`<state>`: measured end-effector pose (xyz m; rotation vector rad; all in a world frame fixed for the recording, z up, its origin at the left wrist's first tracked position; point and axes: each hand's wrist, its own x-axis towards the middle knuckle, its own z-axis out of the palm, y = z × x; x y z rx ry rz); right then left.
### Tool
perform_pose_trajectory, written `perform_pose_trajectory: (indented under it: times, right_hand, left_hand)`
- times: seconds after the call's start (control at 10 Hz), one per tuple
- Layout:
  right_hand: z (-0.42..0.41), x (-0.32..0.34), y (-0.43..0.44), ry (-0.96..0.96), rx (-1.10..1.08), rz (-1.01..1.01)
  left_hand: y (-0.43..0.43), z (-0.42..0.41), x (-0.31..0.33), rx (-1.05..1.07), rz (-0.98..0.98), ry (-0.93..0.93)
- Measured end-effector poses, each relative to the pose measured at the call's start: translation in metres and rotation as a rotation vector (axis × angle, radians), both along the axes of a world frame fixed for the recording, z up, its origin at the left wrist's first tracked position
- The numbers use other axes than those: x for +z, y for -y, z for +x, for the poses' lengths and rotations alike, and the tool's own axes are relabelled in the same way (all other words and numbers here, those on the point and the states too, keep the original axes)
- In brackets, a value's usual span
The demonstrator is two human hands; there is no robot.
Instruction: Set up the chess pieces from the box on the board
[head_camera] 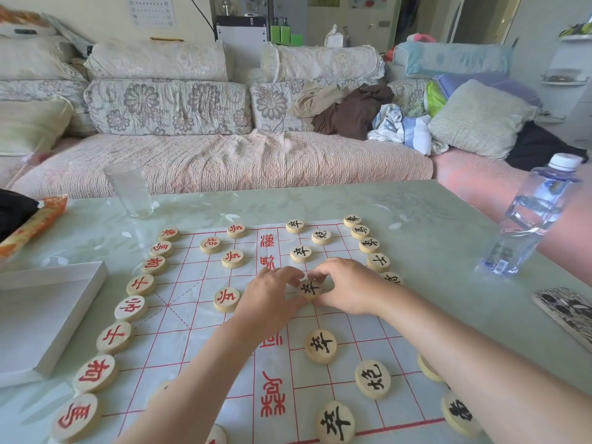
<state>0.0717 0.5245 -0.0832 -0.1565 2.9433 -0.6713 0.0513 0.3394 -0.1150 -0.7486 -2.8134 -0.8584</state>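
Plainly, both hands are on one piece: the left hand (272, 299) and the right hand (347, 288) meet near the middle of the board (179, 331), with fingertips and thumbs curled against the rim of a black-lettered disc (310, 288), pinching it from opposite sides. The disc sits face up over a crossing just right of the central strip of red writing; whether it rests on the sheet or hovers just off it I cannot tell. It looks like pale wood, thick, round and smooth-edged, with an inked character on the top face. I judge it light, rigid and hard to damage. The rim is the natural hold, since the flat faces give nothing to pinch, and a slick edge may slip from a loose grip. The board appears to be a thin, limp sheet printed with a red grid, so a dragged piece could ruck or shift it; lifting seems safer than sliding. Nearer the camera lie more black-lettered discs, among them a second soldier (321, 346) and a cannon (372, 379). A curved file of red-lettered discs (141, 285) lines the board's left edge. Just beyond them lies the shallow white box (38, 315), stiff-walled, on a glossy pale-green table (416, 219) with a clear glass (129, 190) and a plastic water bottle (531, 219).
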Motion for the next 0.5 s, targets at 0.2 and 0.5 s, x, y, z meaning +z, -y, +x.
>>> perform_pose_trajectory:
  times: [0.2,0.5]
  right_hand:
    - [0.002,0.003,0.002,-0.007,0.012,0.012]
    - [0.014,0.043,-0.002,-0.116,-0.073,-0.149]
  left_hand:
    - [0.0,-0.001,-0.001,0.005,-0.009,-0.03]
    - [0.018,0.01,0.025,0.021,0.083,-0.055]
